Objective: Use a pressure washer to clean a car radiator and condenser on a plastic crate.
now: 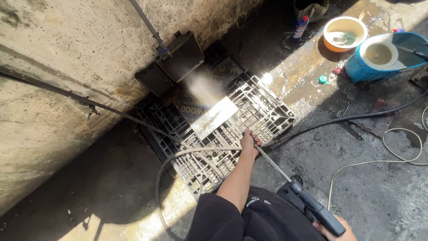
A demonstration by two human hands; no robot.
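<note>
The person stands over a grey plastic lattice pallet (pixel 232 134) lying flat on the wet concrete floor (pixel 356 178), with a long metal pressure-washer lance with a dark grip (pixel 290 180) aimed at the far left. The left hand (pixel 248 143) is closed around the thin metal shaft near its middle, and the right hand (pixel 332 230), at the near right edge, is wrapped around the dark handle, though most of its fingers are hidden. A white plume of spray (pixel 203 87) lands on 2 dark rectangular trays (pixel 171 67) leaning against the stained concrete wall (pixel 67 67) at the far end of the pallet. The pallet's right half gleams wet in the sun, so I judge that part rinsed, while the trays and the shaded left half look like work in hand. A black hose (pixel 165 178) loops across the near left of the pallet, and a pale cable (pixel 388 151) curls on the right. Far right sit an orange bowl (pixel 345 31), a blue bucket (pixel 383 56) and a spray bottle (pixel 301 27), well apart from the spray.
</note>
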